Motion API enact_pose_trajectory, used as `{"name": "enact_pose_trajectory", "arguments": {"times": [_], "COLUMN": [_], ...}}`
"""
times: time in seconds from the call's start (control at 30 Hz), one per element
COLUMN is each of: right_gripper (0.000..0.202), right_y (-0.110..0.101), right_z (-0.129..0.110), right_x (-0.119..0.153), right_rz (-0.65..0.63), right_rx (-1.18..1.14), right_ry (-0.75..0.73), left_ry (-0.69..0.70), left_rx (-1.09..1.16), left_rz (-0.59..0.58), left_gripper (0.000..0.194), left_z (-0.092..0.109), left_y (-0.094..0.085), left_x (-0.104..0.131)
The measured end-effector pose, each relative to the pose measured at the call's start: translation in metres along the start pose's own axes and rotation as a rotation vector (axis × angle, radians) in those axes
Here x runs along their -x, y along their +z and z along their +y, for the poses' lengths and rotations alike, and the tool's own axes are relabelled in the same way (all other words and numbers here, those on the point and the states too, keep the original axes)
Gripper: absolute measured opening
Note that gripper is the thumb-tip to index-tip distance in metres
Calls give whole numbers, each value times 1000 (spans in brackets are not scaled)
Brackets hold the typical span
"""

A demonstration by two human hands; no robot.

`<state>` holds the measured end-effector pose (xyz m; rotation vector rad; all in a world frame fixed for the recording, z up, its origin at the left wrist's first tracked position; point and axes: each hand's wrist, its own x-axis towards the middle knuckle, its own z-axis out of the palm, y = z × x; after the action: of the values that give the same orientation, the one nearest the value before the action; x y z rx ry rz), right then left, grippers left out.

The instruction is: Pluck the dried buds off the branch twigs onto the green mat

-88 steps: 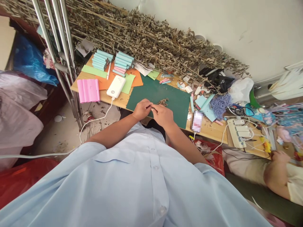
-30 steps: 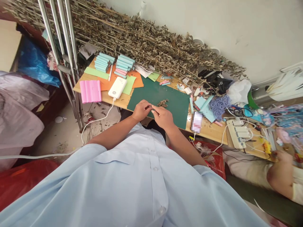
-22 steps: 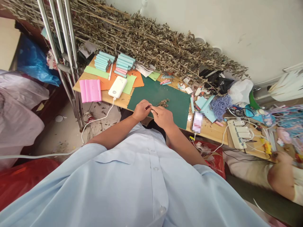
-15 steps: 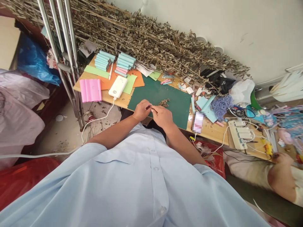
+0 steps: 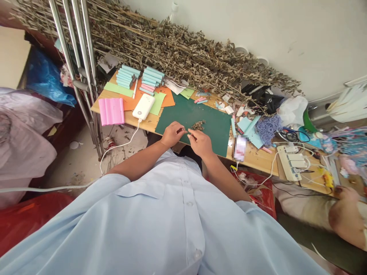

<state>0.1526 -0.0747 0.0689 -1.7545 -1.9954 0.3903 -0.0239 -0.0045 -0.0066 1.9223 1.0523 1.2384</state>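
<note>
My left hand (image 5: 173,134) is closed in a pinch over the near edge of the green cutting mat (image 5: 216,128). Facing it, my right hand (image 5: 200,142) also pinches, its fingertips a short gap away. A thin brownish bit, apparently dried plant stem (image 5: 185,131), shows between the fingertips; its ends are hidden in the fingers. Just beyond my right hand, a small heap of dried leaves (image 5: 198,125) lies on the mat.
Dried plant stalks (image 5: 183,49) lie along the wall. On the left are blue paper rolls (image 5: 124,76), a pink paper piece (image 5: 111,111), a white power bank (image 5: 143,106) and metal crutches (image 5: 83,72). A phone (image 5: 240,149), purple yarn (image 5: 268,128) and power strip (image 5: 289,163) lie right, near another person's arm (image 5: 348,217).
My fingertips have parted slightly, the right hand shifting a little to the right, so the thin bit between them shows more. The whole view has shifted slightly.
</note>
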Motion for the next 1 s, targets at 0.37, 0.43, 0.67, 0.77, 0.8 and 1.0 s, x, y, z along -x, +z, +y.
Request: {"name": "enact_pose_trajectory", "arguments": {"times": [0.37, 0.43, 0.67, 0.77, 0.8, 1.0], "right_gripper": [34, 34, 37, 38, 38, 39], "right_y": [8, 6, -2, -4, -5, -12], "right_z": [24, 30, 62, 81, 86, 115], "right_x": [18, 20, 24, 25, 25, 19], "right_rz": [117, 131, 202, 242, 253, 286], "right_rx": [-166, -184, -254, -304, -317, -380], "right_ry": [-17, -6, 70, 121, 136, 166], "left_ry": [45, 55, -28, -169, -204, -212], "left_rx": [-62, -92, -79, 34, 63, -65], "left_rz": [42, 38, -20, 28, 51, 85], "left_gripper": [26, 26, 31, 36, 37, 27], "left_z": [-7, -8, 0, 5, 6, 6], "left_y": [4, 4, -3, -6, -7, -19], "left_x": [4, 6, 10, 6, 4, -6]}}
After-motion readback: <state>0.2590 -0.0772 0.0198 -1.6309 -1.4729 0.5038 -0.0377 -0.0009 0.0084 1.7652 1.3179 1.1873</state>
